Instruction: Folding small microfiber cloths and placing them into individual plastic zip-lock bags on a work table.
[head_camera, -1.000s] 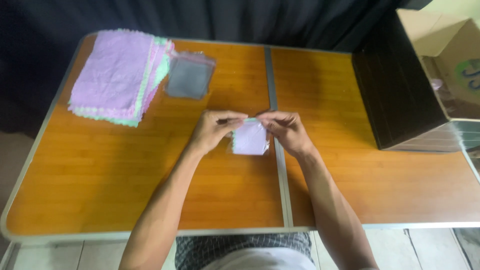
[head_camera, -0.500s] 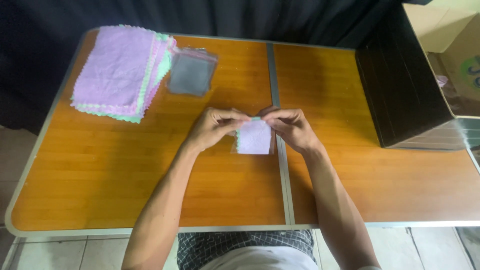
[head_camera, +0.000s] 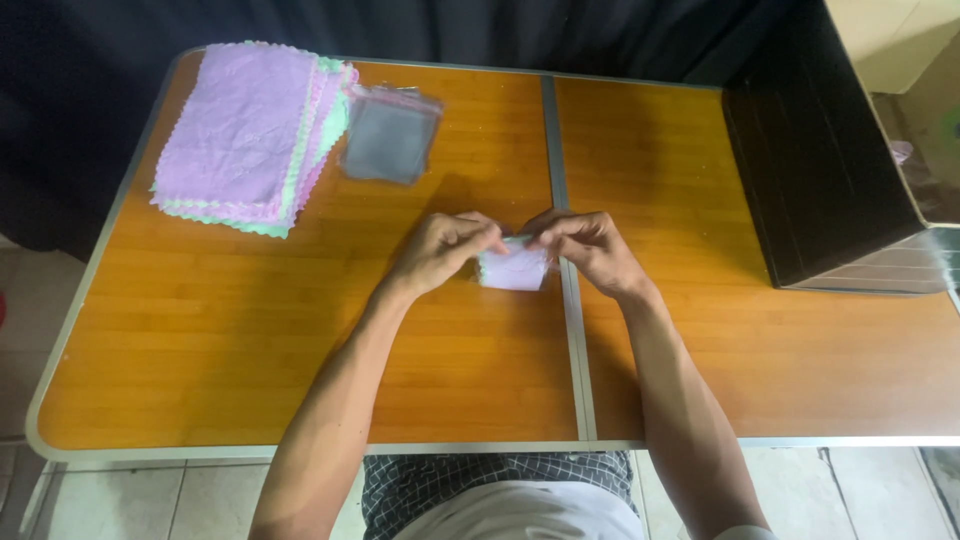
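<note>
A small pale purple cloth, folded down to a short rectangle, lies at the middle of the wooden table. My left hand pinches its left top edge. My right hand grips its right top corner. Both sets of fingertips meet over the cloth's upper edge. The cloth's underside and inner folds are hidden.
A stack of purple, pink and green scalloped cloths sits at the far left. Beside it lie clear plastic bags. A black box stands at the right edge, and a metal seam splits the tabletop.
The cloth has become shorter, folded once more from a taller square. Both hands have stayed at its top edge.
</note>
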